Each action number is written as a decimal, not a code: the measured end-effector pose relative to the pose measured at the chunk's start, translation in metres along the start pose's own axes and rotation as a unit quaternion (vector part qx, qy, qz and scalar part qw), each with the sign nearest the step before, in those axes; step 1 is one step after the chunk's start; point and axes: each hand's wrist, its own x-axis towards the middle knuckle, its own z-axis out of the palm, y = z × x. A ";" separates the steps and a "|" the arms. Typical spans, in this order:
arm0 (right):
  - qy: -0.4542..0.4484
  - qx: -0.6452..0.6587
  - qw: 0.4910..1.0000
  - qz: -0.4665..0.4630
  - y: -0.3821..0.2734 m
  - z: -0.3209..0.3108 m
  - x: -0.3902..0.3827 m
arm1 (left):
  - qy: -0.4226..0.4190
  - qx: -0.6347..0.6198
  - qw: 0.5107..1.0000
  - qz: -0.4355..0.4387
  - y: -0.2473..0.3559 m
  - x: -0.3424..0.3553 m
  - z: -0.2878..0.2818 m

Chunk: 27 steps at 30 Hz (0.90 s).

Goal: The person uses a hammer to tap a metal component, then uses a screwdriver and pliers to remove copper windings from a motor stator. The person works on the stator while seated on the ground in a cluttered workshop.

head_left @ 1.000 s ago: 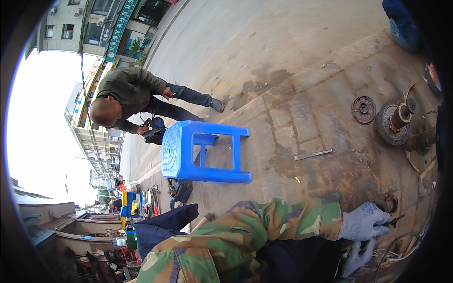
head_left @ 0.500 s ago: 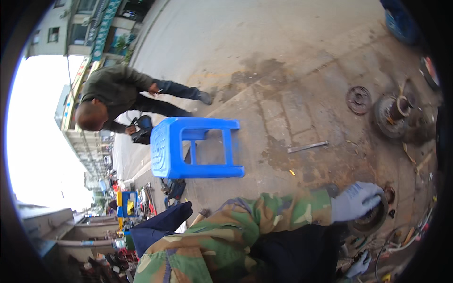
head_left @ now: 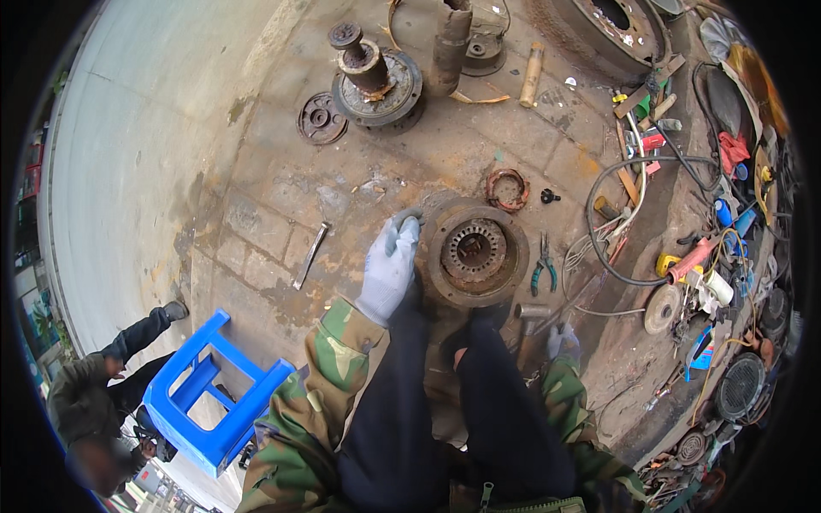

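the round metal housing (head_left: 516, 256) sits on the ground just in front of the person's feet, its mouth facing up and uncovered, with a slotted ring (head_left: 451, 250) seated inside. by the look of it, the opening-up is done: a loose rusty ring (head_left: 493, 190) lies just beyond the rim, a small black part (head_left: 550, 196) near it, and a flanged shaft piece (head_left: 376, 85) stands farther off beside a spoked disc (head_left: 321, 118). the slotted ring is in place and the housing is not closed; how much work is left cannot be judged.

the gloved left hand (head_left: 389, 263) hovers beside the housing, its grip curled with fingers bunched; i cannot tell whether anything is pinched there. the gloved right hand (head_left: 563, 342) is low beside a hammer-like tool (head_left: 532, 312), partly hidden, its grip unclear. pliers (head_left: 545, 259) lie between the housing and a loose cable (head_left: 590, 201).
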 end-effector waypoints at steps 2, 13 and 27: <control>-0.012 -0.009 1.000 0.007 0.010 0.006 -0.001 | -0.012 -0.026 0.999 -0.032 -0.012 0.002 0.010; 0.052 0.369 0.907 -0.196 -0.103 -0.052 -0.003 | -0.095 -0.172 0.978 -0.077 -0.027 0.036 0.039; -0.473 0.705 0.528 -0.011 -0.279 -0.094 0.003 | -0.142 0.173 0.974 0.023 -0.074 0.070 0.030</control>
